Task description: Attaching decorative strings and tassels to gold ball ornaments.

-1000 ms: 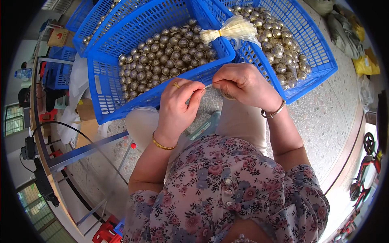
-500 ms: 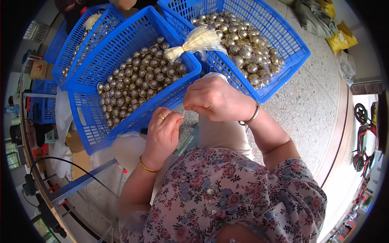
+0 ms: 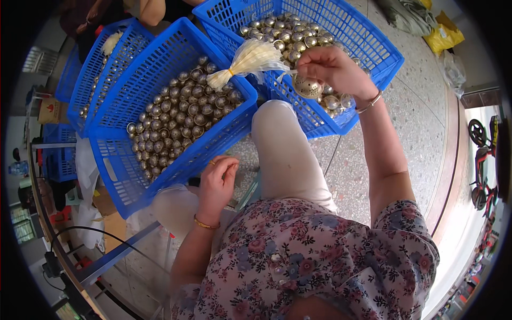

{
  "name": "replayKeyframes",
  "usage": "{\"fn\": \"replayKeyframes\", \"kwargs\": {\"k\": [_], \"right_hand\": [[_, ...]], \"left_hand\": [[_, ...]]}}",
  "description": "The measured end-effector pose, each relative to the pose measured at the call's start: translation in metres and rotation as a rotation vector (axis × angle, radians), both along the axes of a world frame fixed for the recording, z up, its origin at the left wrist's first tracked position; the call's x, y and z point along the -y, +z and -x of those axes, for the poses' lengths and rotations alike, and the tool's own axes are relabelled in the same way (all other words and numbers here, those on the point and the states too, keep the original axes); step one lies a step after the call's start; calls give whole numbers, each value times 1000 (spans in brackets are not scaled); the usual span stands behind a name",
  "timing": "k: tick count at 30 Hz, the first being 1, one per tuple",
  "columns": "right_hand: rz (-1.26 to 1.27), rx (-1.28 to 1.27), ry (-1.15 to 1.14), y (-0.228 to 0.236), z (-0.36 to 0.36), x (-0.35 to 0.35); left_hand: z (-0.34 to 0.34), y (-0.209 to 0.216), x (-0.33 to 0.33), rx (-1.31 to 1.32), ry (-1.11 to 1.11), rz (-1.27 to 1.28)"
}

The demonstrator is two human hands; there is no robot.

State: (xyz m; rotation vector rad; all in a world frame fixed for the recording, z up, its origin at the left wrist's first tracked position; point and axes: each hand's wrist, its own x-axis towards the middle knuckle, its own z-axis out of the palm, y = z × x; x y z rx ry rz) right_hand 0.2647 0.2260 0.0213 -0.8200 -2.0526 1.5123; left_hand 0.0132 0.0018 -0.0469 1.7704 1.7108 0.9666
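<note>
My right hand [image 3: 333, 69] is raised over the right blue basket, its fingers closed on a perforated metal ball [image 3: 308, 88] like a tea infuser. A bundle of pale cream strips [image 3: 248, 58], tied with a yellow band, lies across the neighbouring rims of the two baskets; its loose ends reach close to my right fingertips. Above my left knee, my left hand [image 3: 217, 184] is closed, thumb against the curled fingers; whatever it may hold is too small to make out. Many similar metal balls fill part of the left blue basket [image 3: 114, 170] and the right blue basket [image 3: 381, 58].
Further blue baskets [image 3: 85, 80] stand at the far left, near another person's arm [image 3: 152, 10]. A metal-framed table [image 3: 114, 240] is at my left with a black cable [image 3: 96, 229]. Yellow bags [image 3: 444, 34] lie at the far right on the speckled floor [image 3: 394, 144].
My hands have moved apart. The right one went forward and right to over the basket, where the ball now shows in it; the left one dropped slightly back toward me.
</note>
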Motion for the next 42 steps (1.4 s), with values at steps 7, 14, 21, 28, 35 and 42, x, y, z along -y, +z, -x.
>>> {"fn": "replayKeyframes", "kwargs": {"k": [7,14,21,28,35,42], "right_hand": [[-341,-4,-783,-31,-25,-74],[-284,99,-647,-72,-22,-70],[-492,456,-236,-139,-7,-54],[-509,357,-294,-150,3,-59],[-383,238,-403,-108,-5,-43],[-72,27,-354,-100,-8,-35]], "left_hand": [[2,1,-5,20,-23,123],[3,4,-20,28,3,148],[-1,17,-51,27,-1,175],[-2,22,-86,50,-53,119],[-1,24,-130,19,-18,47],[8,-3,-194,-393,-8,-175]]}}
